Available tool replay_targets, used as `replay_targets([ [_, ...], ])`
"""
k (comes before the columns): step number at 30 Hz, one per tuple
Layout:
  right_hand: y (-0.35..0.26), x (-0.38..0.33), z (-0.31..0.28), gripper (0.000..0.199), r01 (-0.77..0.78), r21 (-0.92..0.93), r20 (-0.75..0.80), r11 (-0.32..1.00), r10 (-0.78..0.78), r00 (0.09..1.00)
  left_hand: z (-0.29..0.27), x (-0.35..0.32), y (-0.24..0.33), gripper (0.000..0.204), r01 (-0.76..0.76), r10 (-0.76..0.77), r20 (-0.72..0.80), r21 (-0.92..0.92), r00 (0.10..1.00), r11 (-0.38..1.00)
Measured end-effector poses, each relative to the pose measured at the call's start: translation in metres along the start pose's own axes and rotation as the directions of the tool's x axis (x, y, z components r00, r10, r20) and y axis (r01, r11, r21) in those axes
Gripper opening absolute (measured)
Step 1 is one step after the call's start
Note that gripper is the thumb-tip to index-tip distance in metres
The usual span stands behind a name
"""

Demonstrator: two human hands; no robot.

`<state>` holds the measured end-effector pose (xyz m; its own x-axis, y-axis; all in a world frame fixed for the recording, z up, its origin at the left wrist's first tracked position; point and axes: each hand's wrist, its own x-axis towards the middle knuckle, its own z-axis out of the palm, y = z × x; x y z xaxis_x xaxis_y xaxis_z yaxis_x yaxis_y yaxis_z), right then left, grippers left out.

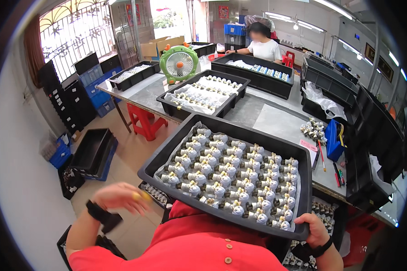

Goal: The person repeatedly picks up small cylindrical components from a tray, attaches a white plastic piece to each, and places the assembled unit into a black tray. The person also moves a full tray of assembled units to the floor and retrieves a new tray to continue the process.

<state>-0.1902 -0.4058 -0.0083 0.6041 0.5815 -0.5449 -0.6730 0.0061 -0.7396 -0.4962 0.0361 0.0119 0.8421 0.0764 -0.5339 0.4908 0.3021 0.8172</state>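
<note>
A large black plastic tray tilts in front of my body, partly over the table's near edge. Inside it, rows of small white-and-grey figurines with yellowish tops rest on a white liner. My right hand grips the tray's near right corner, thumb over the rim. Off to the left, apart from the tray, my left hand is in the air with its fingers stretched out and nothing visible in them. It is slightly blurred, with yellow covers on some fingertips.
On the metal table stand more black trays of figurines and a green fan. A figurine cluster, blue bin and pens lie at right. Red stool and stacked crates occupy the floor. A person sits across.
</note>
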Motion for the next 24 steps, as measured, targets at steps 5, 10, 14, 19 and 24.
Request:
replay_targets([
  [5,-0.008,-0.001,0.013,0.033,0.0,-0.063,-0.008,0.998,-0.001,1.0,-0.071,0.062,0.003,0.058,-0.276,0.252,-0.116,-0.492,0.961,0.826],
  [10,-0.04,0.004,0.003,0.028,0.14,-0.269,-0.011,0.953,-0.149,0.989,-0.01,0.122,0.035,0.058,-0.213,0.255,0.133,-0.269,0.958,0.939],
  [14,-0.092,0.012,0.002,0.035,0.258,-0.359,0.035,0.897,-0.263,0.964,0.007,0.134,0.03,0.037,0.005,0.031,0.181,-0.196,0.983,0.981],
  [19,-0.142,0.056,-0.015,0.043,0.214,-0.619,0.056,0.756,-0.229,0.972,0.025,0.12,0.029,0.03,0.05,-0.014,0.105,-0.35,0.994,0.935],
  [24,-0.183,0.11,-0.021,0.03,0.233,-0.911,0.084,0.341,-0.401,0.912,0.067,0.094,0.043,0.026,-0.014,0.014,-0.001,-0.387,1.0,0.922],
])
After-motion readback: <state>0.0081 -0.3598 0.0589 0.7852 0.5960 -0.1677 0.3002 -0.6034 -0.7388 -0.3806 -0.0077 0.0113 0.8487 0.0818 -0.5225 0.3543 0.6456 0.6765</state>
